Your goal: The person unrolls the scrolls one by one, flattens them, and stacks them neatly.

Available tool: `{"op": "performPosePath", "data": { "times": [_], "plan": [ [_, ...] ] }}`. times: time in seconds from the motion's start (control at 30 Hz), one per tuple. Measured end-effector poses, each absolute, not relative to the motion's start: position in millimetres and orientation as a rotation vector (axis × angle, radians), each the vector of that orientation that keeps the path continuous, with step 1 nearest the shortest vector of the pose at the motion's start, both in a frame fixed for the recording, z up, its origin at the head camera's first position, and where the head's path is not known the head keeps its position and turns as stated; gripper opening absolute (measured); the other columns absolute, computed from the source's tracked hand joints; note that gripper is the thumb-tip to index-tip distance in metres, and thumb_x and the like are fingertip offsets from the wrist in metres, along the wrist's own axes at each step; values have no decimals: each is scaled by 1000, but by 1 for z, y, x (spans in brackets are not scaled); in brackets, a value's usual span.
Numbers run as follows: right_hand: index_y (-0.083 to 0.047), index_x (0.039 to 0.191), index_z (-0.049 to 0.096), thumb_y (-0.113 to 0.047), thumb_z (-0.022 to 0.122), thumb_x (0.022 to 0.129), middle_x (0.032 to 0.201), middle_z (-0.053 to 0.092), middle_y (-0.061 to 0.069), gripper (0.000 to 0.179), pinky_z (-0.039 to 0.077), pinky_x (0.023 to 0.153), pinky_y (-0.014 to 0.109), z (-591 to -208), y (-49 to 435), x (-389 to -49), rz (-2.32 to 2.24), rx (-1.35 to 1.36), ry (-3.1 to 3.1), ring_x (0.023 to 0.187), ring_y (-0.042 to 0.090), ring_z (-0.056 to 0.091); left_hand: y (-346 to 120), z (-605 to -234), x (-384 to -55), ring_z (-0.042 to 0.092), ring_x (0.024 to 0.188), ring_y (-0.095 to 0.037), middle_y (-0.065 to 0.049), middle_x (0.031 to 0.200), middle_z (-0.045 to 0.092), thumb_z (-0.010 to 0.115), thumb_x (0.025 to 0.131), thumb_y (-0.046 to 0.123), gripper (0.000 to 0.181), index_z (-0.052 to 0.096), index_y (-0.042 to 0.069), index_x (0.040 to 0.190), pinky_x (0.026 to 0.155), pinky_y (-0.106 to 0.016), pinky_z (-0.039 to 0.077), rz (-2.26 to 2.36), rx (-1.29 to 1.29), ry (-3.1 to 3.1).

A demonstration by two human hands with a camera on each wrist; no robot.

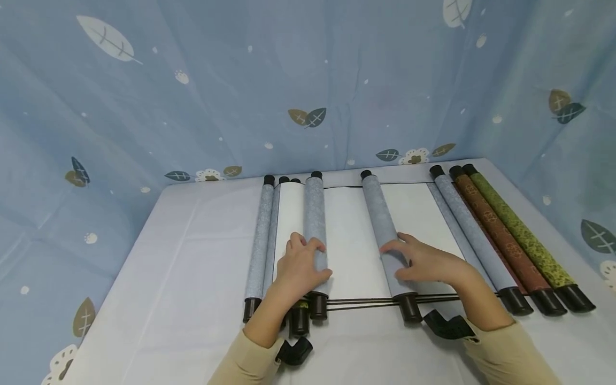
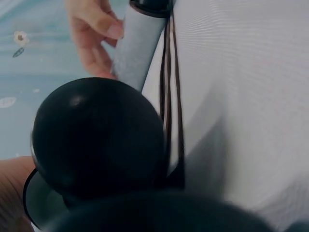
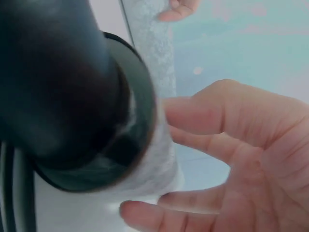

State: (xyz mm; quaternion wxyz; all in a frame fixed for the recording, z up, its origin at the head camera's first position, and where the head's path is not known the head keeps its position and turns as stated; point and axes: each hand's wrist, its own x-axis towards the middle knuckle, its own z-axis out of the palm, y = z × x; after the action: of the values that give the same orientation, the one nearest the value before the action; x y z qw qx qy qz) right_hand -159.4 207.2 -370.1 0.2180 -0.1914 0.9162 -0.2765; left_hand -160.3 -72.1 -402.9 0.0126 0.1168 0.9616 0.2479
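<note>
Two grey-blue rolls with black end knobs lie across a white sheet of scroll paper on the table. My left hand [image 1: 300, 264] grips the left roll [image 1: 315, 206] near its front end, thumb on its right side. My right hand [image 1: 428, 259] holds the right roll [image 1: 377, 206] from its right side, fingers and thumb curved about it. White paper [image 1: 353, 240] stretches between the rolls. In the right wrist view, the fingers [image 3: 198, 113] touch the pale roll [image 3: 161, 164] behind a large dark knob [image 3: 58, 87]. A dark knob [image 2: 96, 135] hides most of the left hand in the left wrist view.
A grey-blue roll [image 1: 474, 230], a brown roll [image 1: 500, 230] and a green roll [image 1: 524, 230] lie on the right. Another grey-blue roll [image 1: 260, 240] lies on the left. Dark cords [image 1: 361, 302] run along the front. A blue leaf-patterned cloth [image 1: 250, 107] hangs behind the white table [image 1: 187, 267].
</note>
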Motion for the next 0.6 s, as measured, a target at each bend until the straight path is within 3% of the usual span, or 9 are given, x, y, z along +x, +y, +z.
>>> {"op": "performPosePath", "data": {
  "times": [0.17,0.33,0.47,0.6],
  "plan": [
    [-6,136,48,-17,63,88,142,29,35,51,43,88,56,-368,216,-159,-787,-610,2477,124,51,40,-77,-400,-162,39,93,-24,-10,106,37,76,74,29,33,63,23,104,53,-31,38,844,398,2940],
    [-2,139,42,-30,68,87,141,38,26,65,40,93,57,-370,219,-157,-857,-627,2423,128,47,36,-82,-395,-162,37,89,-23,-9,101,36,74,78,26,34,68,20,110,55,-30,36,881,437,2889],
    [-4,140,40,-30,72,83,139,38,26,70,48,75,41,-373,219,-156,-904,-572,2407,94,31,56,-85,-392,-162,35,86,-23,-8,98,34,73,80,25,41,66,18,120,54,-29,35,889,451,2856],
    [-4,138,42,-22,74,81,138,34,30,68,44,58,29,-374,221,-155,-968,-521,2385,62,14,47,-86,-388,-160,34,84,-22,-7,96,34,67,81,19,34,69,19,115,54,-29,33,836,446,2863]
  ]
}}
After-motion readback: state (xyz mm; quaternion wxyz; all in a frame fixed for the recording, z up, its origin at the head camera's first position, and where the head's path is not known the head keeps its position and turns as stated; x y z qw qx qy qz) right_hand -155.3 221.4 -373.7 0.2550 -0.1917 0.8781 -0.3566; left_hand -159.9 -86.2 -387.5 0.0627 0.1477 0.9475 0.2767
